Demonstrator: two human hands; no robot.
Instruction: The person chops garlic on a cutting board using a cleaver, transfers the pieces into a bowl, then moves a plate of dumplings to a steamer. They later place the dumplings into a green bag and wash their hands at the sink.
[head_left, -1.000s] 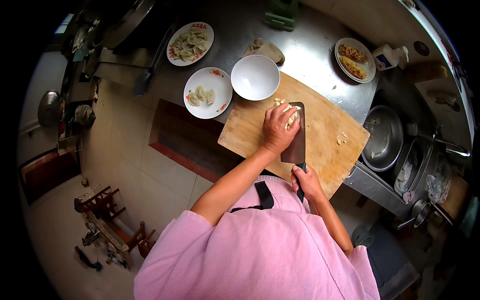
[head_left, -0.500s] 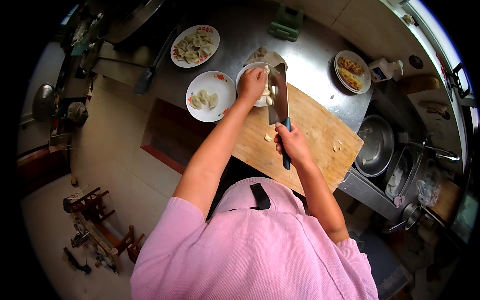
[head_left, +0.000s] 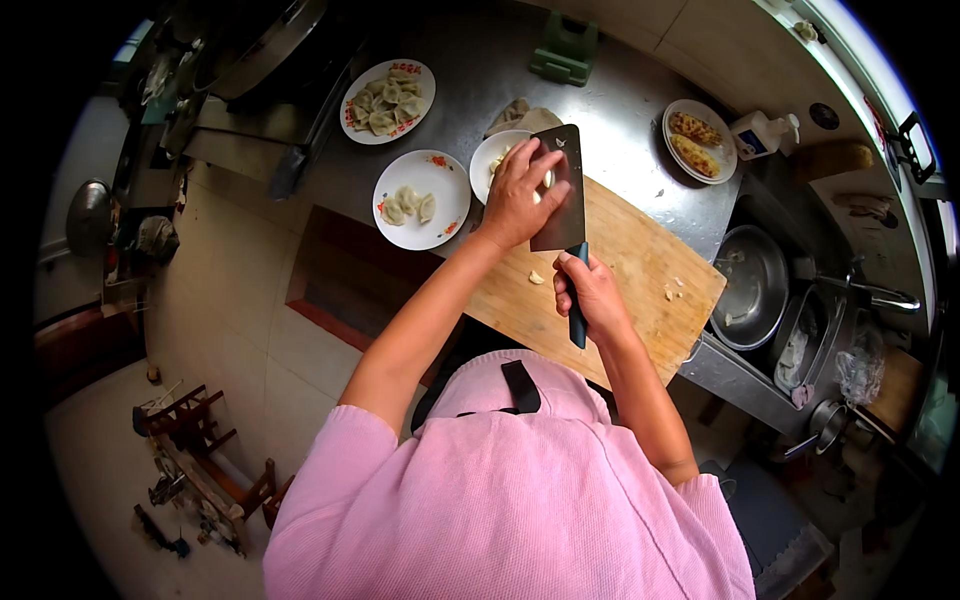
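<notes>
While your right hand (head_left: pixel 590 290) is clenching the dark handle of the cleaver (head_left: pixel 560 190), you are holding its broad blade flat, tip pointing away from you, over the far edge of the wooden cutting board (head_left: pixel 640 290). Your left hand (head_left: pixel 520 195) is lying spread and unclenched on the blade's left face, fingers pressing on the metal and gripping nothing; whether anything is lying under the palm cannot be told. Blade and left hand are covering most of the white bowl (head_left: pixel 492 160), which is sitting on the steel counter (head_left: pixel 620 120) just beyond the board.

- Pale garlic pieces (head_left: pixel 537 277): lying on the board just beside your right thumb; a few scraps (head_left: pixel 672 290) are sitting nearer the board's right end.
- Plate with a few dumplings (head_left: pixel 420 198): standing left of the bowl, near it.
- Fuller dumpling plate (head_left: pixel 387 100): resting farther left and beyond.
- Plate of fried pieces (head_left: pixel 698 140): sitting on the right of the counter, well apart from the cleaver.
- Crumpled cloth (head_left: pixel 525 118): lying just behind the bowl.
- Metal basin (head_left: pixel 752 285): sitting in the sink, right of the board.
</notes>
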